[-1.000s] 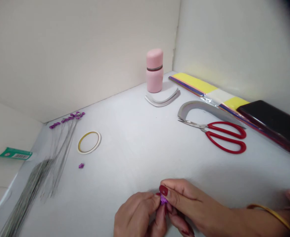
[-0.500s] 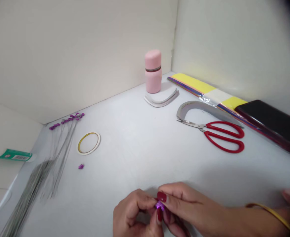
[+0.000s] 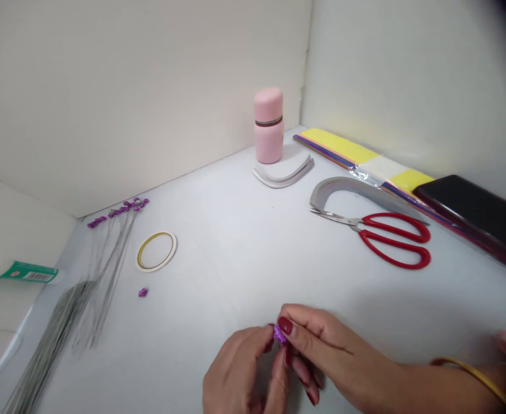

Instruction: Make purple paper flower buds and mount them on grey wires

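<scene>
A small shiny purple piece [image 3: 280, 334] is pinched between the fingertips of both hands at the bottom centre. My left hand [image 3: 246, 371] grips it from the left, finger and thumb on its edge. From the right, my right hand [image 3: 322, 348] holds it between thumb and fingers, the red thumbnail against its upper side. Another small purple star [image 3: 143, 292] lies on the table at the left, below a roll of white tape [image 3: 157, 252].
Purple-tipped wires [image 3: 119, 241] and a bundle of bare wires [image 3: 54, 339] lie left, by a green-labelled tube [image 3: 31, 272]. Behind stands a pink bottle [image 3: 269, 126]. Grey strips [image 3: 348, 187], red-handled scissors [image 3: 393, 238], coloured paper [image 3: 343, 145] and a black phone [image 3: 472, 213] lie right.
Both hands have moved slightly up with the purple piece, which now shows more between the fingertips. My left hand's finger and thumb are spread wider apart.
</scene>
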The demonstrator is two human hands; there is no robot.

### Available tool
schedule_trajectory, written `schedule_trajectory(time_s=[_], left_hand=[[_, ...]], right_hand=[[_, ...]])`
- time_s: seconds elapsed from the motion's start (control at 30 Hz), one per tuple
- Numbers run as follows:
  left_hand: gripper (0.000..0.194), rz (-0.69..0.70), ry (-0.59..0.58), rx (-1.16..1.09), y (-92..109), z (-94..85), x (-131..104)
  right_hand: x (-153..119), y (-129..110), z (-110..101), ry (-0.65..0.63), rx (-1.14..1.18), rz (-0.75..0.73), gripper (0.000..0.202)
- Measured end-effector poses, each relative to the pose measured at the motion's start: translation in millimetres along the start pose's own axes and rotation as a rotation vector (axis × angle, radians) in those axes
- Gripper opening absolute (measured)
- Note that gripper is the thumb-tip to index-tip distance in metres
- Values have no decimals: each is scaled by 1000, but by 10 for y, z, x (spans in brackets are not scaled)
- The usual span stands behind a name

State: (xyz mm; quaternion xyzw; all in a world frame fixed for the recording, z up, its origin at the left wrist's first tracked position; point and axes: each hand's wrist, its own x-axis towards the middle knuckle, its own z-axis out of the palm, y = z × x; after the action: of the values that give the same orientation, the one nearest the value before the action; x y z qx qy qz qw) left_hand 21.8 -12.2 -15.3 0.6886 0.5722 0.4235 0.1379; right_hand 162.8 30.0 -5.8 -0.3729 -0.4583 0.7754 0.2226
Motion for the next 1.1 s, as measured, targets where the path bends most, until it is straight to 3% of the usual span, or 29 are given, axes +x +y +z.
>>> schedule_trajectory(time_s=[0.23,0.37,0.47,0.6,0.83,1.1], left_hand=[[17,101,-64,50,-50,23,-11],[22,108,-108,8,-115,-8,-1],[25,65,-116,37,-157,-29,-8],[22,-20,-192,-40,-179,-28,-18],[22,22,-64,-56,-176,24,-56],[21,-26,-61,-145,-147,51,-58]], right_hand=[[-13,-69,-45,10,-290,-22,32],[-27,-85,-101,87,-572,-168,20],[-15,-60,-135,70,-666,-231,14],[32,-30,-143,15,-419,-126,18],[50,-78,-84,-94,79,70,24],[43,-3,-46,-98,196,70,29]])
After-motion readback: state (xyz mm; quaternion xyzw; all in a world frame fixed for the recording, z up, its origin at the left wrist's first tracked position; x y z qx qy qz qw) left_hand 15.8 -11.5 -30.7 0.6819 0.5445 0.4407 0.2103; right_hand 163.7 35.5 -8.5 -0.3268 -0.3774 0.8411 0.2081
